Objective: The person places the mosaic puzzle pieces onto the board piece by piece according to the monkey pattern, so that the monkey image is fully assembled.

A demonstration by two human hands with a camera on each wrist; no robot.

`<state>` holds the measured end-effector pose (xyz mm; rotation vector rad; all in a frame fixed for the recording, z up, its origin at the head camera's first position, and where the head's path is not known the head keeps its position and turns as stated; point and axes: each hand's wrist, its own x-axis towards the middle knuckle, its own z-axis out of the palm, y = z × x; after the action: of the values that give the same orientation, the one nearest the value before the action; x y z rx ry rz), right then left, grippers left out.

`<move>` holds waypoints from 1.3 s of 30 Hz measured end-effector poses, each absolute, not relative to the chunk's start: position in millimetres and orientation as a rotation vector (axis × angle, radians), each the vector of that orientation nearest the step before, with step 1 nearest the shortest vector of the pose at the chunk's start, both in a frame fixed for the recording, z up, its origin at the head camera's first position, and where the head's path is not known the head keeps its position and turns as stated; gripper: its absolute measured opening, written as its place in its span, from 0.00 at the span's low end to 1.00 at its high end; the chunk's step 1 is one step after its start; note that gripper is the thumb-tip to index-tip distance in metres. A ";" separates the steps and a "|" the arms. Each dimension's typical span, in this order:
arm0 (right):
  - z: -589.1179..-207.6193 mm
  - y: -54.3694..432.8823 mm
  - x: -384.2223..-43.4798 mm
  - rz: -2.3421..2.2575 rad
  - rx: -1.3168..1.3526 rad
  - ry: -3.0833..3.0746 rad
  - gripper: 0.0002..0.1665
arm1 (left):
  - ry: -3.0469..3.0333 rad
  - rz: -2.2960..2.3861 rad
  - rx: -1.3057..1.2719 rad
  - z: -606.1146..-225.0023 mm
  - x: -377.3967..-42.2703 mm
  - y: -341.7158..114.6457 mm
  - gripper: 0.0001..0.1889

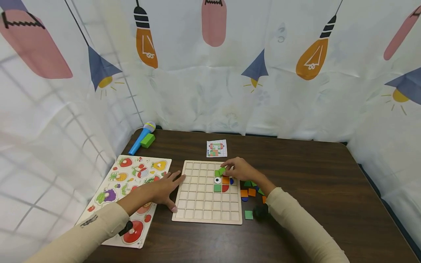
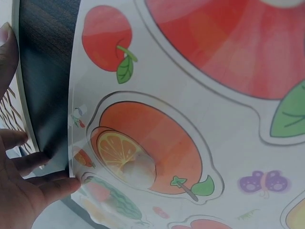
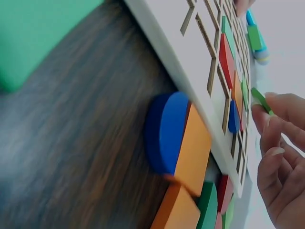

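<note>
My right hand (image 1: 239, 168) pinches a small light green tile (image 3: 260, 99) between thumb and fingertips, tilted just over the wooden grid board (image 1: 197, 204). Set in the grid beneath and beside it are another light green tile (image 1: 217, 173), a white tile with an eye dot (image 1: 217, 180), an orange square (image 1: 225, 180), a green square (image 1: 217, 188), a red rounded piece (image 1: 225, 188) and a blue rounded piece (image 1: 231, 181). With fingers spread, my left hand (image 1: 164, 190) rests at the board's left edge, thumb near its lower corner.
A fruit puzzle board (image 1: 115, 240) lies at the left, partly under my left forearm. Behind are a toy microphone (image 1: 139, 141), a green block (image 1: 147, 140) and a picture card (image 1: 216, 148). Loose orange tiles (image 1: 251, 192) and others lie right of the grid, beside a green square (image 1: 249, 215).
</note>
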<state>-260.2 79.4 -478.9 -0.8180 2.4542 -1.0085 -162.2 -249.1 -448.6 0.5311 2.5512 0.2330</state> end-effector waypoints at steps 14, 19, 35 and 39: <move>-475.9 45.8 -260.8 -1.036 -0.861 2.424 0.19 | 2.553 0.239 0.529 -446.8 -161.8 -247.5 0.63; -478.0 37.7 -260.8 -1.009 -0.883 2.445 0.18 | 2.551 0.247 0.530 -447.6 -162.1 -248.0 0.63; -476.1 25.2 -260.0 -0.854 -0.787 2.546 0.13 | 2.560 0.225 0.521 -448.7 -162.1 -247.2 0.63; -474.4 26.4 -259.6 -0.854 -0.809 2.547 0.12 | 2.558 0.225 0.521 -447.9 -162.2 -246.4 0.63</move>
<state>-259.6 26.4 -474.4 -0.8090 2.5473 -0.8539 -162.2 -246.4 -447.9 0.5206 2.5577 0.2253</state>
